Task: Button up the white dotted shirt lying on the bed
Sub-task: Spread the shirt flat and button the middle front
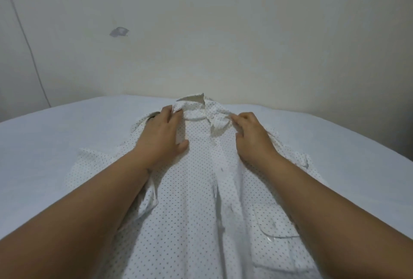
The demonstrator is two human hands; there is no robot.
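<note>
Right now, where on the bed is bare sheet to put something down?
Bare sheet lies left of the dotted shirt, and right of it up to the wall. The middle is crowded: left hand and right hand work the collar.

head view | forward-down | close over bed [55,144] | wide-angle

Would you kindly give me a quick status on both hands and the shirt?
Left hand grips the collar's left side. Right hand pinches its right side. White dotted shirt lies front up on the bed. Nothing in the way.
</note>
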